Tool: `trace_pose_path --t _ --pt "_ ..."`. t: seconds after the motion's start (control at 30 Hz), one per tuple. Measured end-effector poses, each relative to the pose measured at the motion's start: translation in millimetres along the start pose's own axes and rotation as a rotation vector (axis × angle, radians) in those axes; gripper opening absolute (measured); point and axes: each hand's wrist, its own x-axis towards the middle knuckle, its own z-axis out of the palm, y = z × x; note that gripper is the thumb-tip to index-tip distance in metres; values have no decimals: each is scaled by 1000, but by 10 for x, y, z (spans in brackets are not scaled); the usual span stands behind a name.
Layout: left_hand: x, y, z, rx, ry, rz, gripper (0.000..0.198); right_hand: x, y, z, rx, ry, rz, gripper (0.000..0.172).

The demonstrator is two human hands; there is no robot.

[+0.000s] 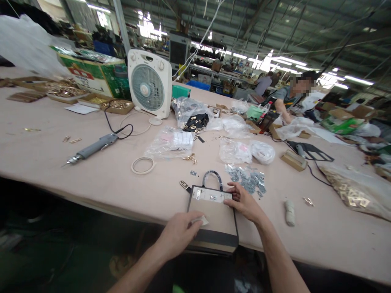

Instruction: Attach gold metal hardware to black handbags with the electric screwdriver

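A tan and black bag panel (215, 217) lies at the table's front edge, with a dark handle (213, 174) wrapped in clear film at its far end. Along its top runs a white strip (204, 194) with small metal plates. Over the panel's left side, my left hand (181, 232) pinches a small whitish piece (200, 220) between thumb and fingers. My right hand (243, 202) rests at the upper right corner of the panel, fingers apart, thumb on the white strip. A black tab with a gold plate (185, 186) sticks out at the upper left.
A grey electric screwdriver (93, 149) lies left, near a white fan (149, 83) and a tape ring (143, 165). Silvery metal plates (249, 179) are scattered behind the bag. A whitish roll (289, 213) lies right. Another person (282, 97) works across the table.
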Motion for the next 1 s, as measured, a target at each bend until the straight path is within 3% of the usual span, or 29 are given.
trace_pose_path --t 0.13,0.33,0.5,0.57,0.7,0.8,1.0 --pt "-3 -67 35 -24 3 14 46 114 -46 -65 -60 -96 67 43" --pt "-66 -85 6 -75 -41 18 55 110 -117 -47 -131 -19 28 39" --pt "-123 -60 -56 -84 -33 18 73 -242 -316 149 -238 435 -109 41" --pt "-144 -41 -75 -72 -27 24 74 -458 -454 278 -211 503 -148 38" --pt "-210 71 -129 -79 -14 70 72 -847 -756 599 -107 275 -191 31" --pt "-275 196 -189 -82 -36 120 70 -982 -944 818 -91 101 -261 31" --pt "-393 370 -293 -5 -56 163 60 -983 -1125 980 -124 31 -267 24"
